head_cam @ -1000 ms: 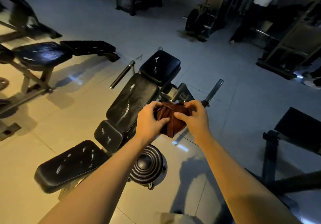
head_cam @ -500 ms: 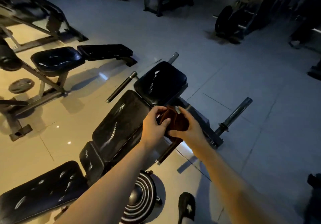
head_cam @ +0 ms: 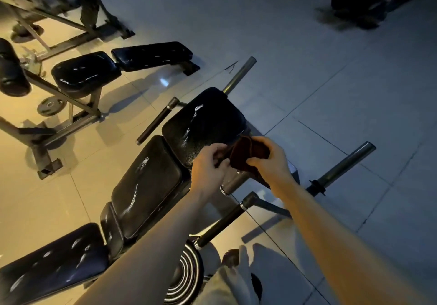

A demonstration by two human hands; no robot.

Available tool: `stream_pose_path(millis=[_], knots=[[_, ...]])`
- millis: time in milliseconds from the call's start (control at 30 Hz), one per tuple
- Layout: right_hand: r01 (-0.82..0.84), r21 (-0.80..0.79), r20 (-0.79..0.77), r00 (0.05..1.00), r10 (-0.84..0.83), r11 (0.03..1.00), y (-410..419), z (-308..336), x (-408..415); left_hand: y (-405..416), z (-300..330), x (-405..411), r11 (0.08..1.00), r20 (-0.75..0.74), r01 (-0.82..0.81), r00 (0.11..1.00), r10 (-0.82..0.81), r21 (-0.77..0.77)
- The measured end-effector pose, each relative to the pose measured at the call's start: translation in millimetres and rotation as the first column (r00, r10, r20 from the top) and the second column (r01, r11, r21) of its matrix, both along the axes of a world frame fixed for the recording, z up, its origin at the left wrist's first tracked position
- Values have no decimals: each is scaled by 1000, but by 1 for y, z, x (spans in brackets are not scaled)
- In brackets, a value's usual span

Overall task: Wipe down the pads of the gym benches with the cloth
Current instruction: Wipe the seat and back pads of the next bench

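A dim gym with a tiled floor (head_cam: 307, 80) is seen, black padded benches lying across the left of the frame. At centre, a dark red cloth (head_cam: 248, 154) is pinched between the left hand (head_cam: 209, 166) and the right hand (head_cam: 272, 160), above the near edge of the bench's top pad (head_cam: 201, 125).

pale tiled floor (head_cam: 319, 87) carries a black padded bench (head_cam: 151, 181) in the middle, a second bench (head_cam: 87, 73) at left, a weight plate (head_cam: 49, 106) flat beside it
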State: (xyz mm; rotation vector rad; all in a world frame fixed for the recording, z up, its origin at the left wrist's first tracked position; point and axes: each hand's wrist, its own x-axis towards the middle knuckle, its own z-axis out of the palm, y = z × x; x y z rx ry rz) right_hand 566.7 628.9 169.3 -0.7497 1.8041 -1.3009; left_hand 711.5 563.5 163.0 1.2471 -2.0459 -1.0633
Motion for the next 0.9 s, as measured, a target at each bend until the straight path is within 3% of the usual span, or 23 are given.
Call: stream_pose_path(millis=[267, 533, 733, 900], knots=[[127, -6, -70, 989, -127, 992, -54, -10, -50, -47, -8, -53, 992, 118, -10, 993, 25, -125], [71, 46, -275, 960, -56, 996, -105, -18, -90, -97, -13, -84, 984, 243, -40, 967, 82, -175], [51, 110, -451, 893, 4, 993, -137, -30, -103, -115, -27, -96, 990, 329, -76, 938, 113, -123], [-202, 128, -300, 925, 232, 971, -154, -51, -107, -120, -39, -110, 991, 433, -94, 893, 126, -94]])
